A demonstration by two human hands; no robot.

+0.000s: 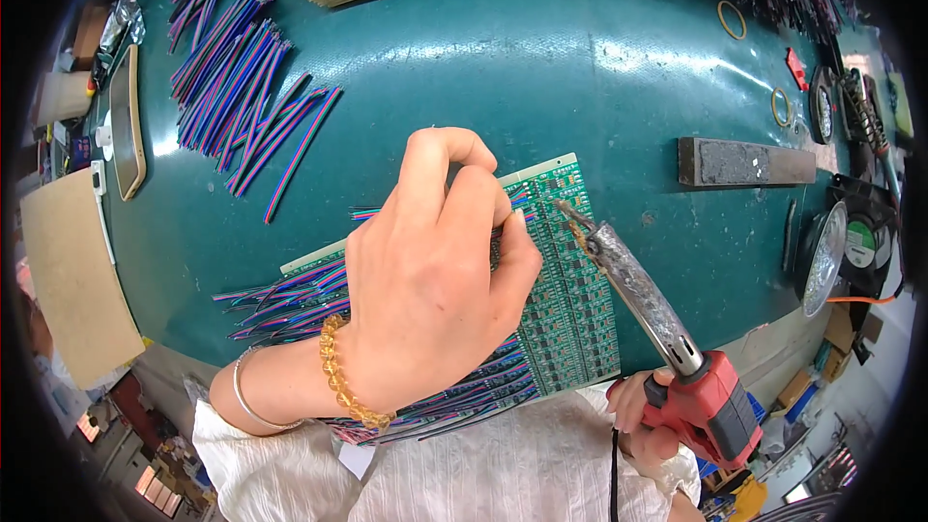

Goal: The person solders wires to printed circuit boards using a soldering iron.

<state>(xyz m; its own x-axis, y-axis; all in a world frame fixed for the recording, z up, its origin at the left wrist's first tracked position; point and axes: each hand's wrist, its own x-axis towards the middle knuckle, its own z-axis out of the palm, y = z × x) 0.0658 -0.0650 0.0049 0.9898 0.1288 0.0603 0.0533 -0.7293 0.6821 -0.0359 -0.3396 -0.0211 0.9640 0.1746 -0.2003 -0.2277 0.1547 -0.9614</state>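
Head view shows your left hand [425, 280] pinching thin, limp striped wires [290, 295] against the green panelled circuit board [570, 300] at the mat's near edge — light, brittle, best held by its rims — while your right hand [643, 420] grips the red-handled soldering iron [657, 319].

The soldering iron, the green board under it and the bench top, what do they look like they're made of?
Soldering iron: red plastic-looking handle, dull grey metal barrel, blotchy and crusted as if heat-worn. Circuit board: stiff green laminate with a pale edge, apparently fibreglass, dotted with small parts. Bench top: dark green mat, likely rubber or vinyl; it throws soft, smeared glare. The right hand grips the handle.
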